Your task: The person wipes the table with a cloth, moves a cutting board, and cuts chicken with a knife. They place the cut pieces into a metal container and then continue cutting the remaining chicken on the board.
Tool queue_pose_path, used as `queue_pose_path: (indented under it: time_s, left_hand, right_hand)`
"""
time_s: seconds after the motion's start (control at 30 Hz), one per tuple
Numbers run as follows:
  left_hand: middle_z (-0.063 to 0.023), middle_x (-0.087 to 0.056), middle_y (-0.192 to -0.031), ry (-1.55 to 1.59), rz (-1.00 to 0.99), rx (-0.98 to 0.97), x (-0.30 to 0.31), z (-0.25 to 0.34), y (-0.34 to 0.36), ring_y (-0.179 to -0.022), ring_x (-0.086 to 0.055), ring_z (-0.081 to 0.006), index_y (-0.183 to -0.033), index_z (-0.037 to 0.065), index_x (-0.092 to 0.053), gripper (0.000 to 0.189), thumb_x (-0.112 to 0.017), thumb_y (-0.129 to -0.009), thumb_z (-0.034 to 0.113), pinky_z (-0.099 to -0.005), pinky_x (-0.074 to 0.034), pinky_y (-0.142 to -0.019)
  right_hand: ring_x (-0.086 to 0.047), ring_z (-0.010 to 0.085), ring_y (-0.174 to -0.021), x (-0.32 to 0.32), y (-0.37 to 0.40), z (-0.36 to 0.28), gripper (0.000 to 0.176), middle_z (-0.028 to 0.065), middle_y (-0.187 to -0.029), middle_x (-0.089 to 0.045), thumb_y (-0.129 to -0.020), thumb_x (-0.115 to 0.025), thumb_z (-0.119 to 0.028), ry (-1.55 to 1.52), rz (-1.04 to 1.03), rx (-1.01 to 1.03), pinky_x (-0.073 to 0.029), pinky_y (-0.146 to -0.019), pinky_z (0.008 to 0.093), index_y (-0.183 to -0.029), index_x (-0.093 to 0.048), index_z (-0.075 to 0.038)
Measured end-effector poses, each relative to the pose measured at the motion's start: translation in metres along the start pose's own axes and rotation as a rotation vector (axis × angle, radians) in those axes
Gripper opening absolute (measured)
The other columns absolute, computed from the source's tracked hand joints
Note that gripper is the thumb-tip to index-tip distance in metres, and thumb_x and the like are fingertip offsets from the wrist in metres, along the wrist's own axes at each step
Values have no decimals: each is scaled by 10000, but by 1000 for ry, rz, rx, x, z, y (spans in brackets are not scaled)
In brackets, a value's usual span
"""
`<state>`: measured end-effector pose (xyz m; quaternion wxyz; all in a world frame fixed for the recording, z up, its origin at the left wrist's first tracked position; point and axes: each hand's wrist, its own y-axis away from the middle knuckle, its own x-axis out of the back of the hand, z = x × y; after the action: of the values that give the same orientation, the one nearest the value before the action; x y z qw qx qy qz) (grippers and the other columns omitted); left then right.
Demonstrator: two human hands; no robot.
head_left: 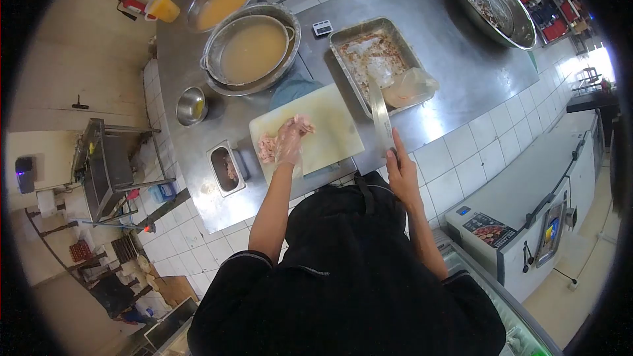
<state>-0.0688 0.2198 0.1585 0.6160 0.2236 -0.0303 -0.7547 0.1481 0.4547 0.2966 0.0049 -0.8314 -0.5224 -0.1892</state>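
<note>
A white cutting board (330, 115) lies near the table's front edge. On its left part is a pile of chopped raw meat (266, 149). My left hand (289, 145), in a clear plastic glove, is closed on some pale pink raw meat (302, 123) above the board. My right hand (402, 175) grips the handle of a large knife (380, 115). The broad blade points away from me, to the right of the board, its tip over the edge of a metal tray (336, 46). Left of the board, a small steel container (214, 158) holds bits of meat.
Big metal bowls of cloudy liquid (254, 49) stand behind the board, with a small steel bowl (190, 106) to their left. The tray holds residue and a plastic bag (409, 88). A small scale (322, 28) sits beside it. A large steel bowl (526, 33) is at the back right.
</note>
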Motion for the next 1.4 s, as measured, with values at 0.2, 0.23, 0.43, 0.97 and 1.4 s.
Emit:
queue_pose_path:
  time_s: [0.2, 0.23, 0.43, 0.97, 1.4]
  left_hand:
    - [-69, -686, -781, -61, -102, 71, -56, 46, 0, -736, -694, -200, -953, 30, -664, 194, -673, -974, 223, -324, -579, -719]
    - [-79, -698, -819, -23, -147, 59, -59, 43, -5, -764, -698, -201, -991, 15, -668, 221, -671, -978, 236, -318, -579, -739]
    - [-170, -657, -1294, 239, -223, 120, -58, -11, -24, -1166, -656, -263, -1421, -42, -519, 492, -620, -995, 183, -371, -545, -991]
    - [-155, -643, -1282, 216, 372, 323, 3, -105, -18, -1155, -653, -298, -1332, -9, -556, 483, -616, -856, 41, -437, -556, -1010]
    - [-108, -587, -888, 853, -198, 204, 1, -68, -17, -858, -639, -272, -1247, 21, -504, 338, -609, -949, 142, -510, -551, -939]
  right_hand:
    - [-490, 114, -717, -2, -2, 0, 563, 39, -830, -586, -1061, -521, -168, 13, 25, 56, -447, -695, 280, -1602, -366, -162]
    - [-489, 117, -716, -3, -2, 3, 563, 40, -829, -584, -1061, -522, -170, 6, 28, 70, -449, -698, 282, -1602, -368, -166]
    - [-542, 180, -758, -2, 3, 0, 554, 113, -861, -612, -1065, -525, -191, 32, -10, 17, -473, -761, 309, -1597, -374, -196]
    - [-629, 538, -774, -68, -18, 66, 586, 328, -840, -661, -1007, -577, -172, 423, -305, 65, -463, -704, 608, -1564, -396, -212]
    - [-628, 531, -717, -75, 9, 78, 588, 322, -746, -637, -997, -546, -154, 466, -242, 51, -477, -666, 621, -1563, -397, -213]
